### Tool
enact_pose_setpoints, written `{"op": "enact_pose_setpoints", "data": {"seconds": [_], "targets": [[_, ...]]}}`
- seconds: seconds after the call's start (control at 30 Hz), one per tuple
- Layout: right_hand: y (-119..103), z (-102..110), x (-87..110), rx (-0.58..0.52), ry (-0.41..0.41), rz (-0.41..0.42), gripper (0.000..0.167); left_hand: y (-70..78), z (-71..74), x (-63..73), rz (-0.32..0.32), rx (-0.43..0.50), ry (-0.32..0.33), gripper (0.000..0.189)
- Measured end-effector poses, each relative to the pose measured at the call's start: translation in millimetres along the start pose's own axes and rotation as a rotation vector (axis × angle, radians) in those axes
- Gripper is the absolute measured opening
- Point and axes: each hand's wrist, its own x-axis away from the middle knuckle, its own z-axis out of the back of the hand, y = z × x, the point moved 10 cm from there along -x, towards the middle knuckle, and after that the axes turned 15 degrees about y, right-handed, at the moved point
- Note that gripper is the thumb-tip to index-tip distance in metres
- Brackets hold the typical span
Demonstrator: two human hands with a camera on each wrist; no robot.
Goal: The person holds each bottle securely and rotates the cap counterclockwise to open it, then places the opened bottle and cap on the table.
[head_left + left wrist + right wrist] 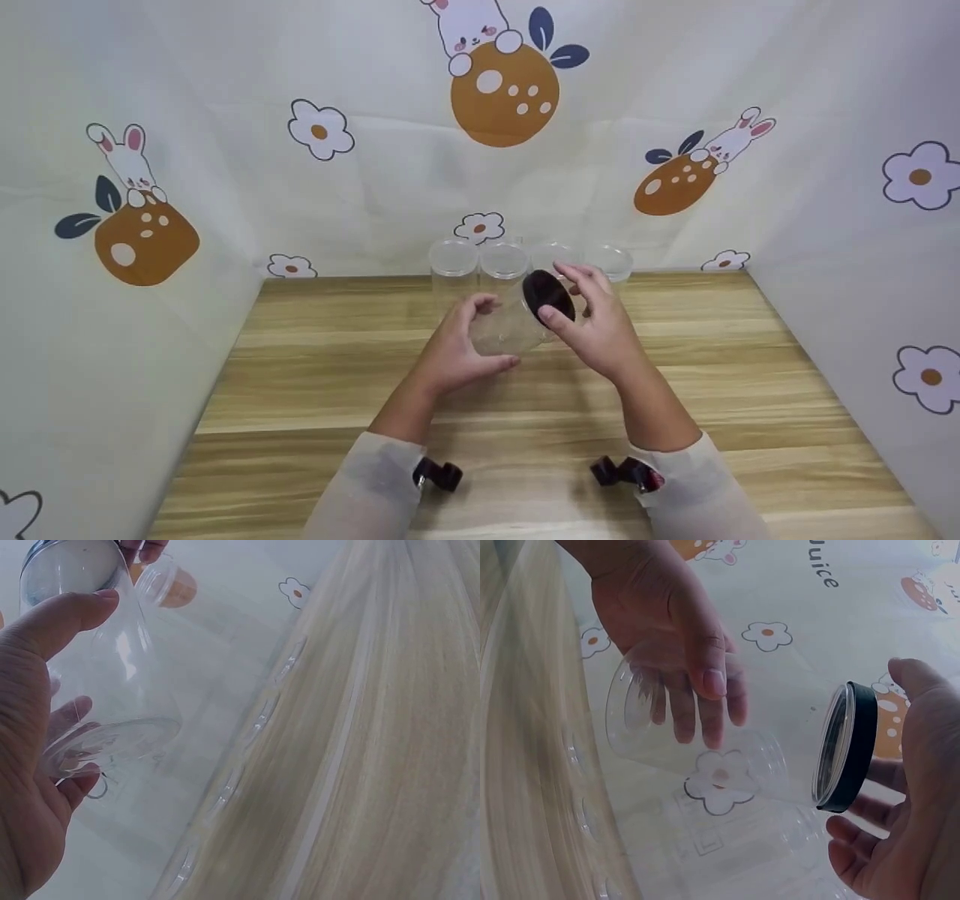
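In the head view, the left hand [457, 349] grips a clear jar [501, 330], tilted over the surface [315, 375] with its black lid [546, 289] toward the right. The right hand [600, 330] curves about the lid; I cannot tell whether it grips. Standing jars [504, 259], four of them, line the far side, before pale cloth walls [375, 195] printed with rabbits, oranges and flowers. The surface has wood-like stripes.

In the left wrist view, the thumb lies along the jar. A steady, gentle hold seems best; squeezing might flex its wall.

In the right wrist view, the lid sits at the jar's mouth. Keeping it square there, with pressure spread evenly, should help prevent jamming.
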Motion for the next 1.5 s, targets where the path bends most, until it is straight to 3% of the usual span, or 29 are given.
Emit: {"op": "enact_pose_setpoints", "data": {"seconds": [0.27, 0.9, 1.23, 1.5], "targets": [[5.0, -5.2, 2.7, 0.092, -0.059, -0.040, 0.079, 2.9, -2.8, 0.3, -0.027, 0.006, -0.020, 0.096], [-5.2, 7.5, 0.3, -0.042, 0.033, 0.017, 0.066, 0.8, 0.9, -3.0, 0.001, 0.038, 0.006, 0.095], [-5.3, 21.2, -2.8, -0.198, 0.120, 0.015, 0.073, 0.8, 11.7, -4.6, 0.040, 0.117, 0.056, 0.094], [3.4, 38.8, -8.8, -0.243, 0.174, 0.014, 0.076, 0.3, 32.4, -1.8, 0.086, 0.165, 0.138, 0.101]]}}
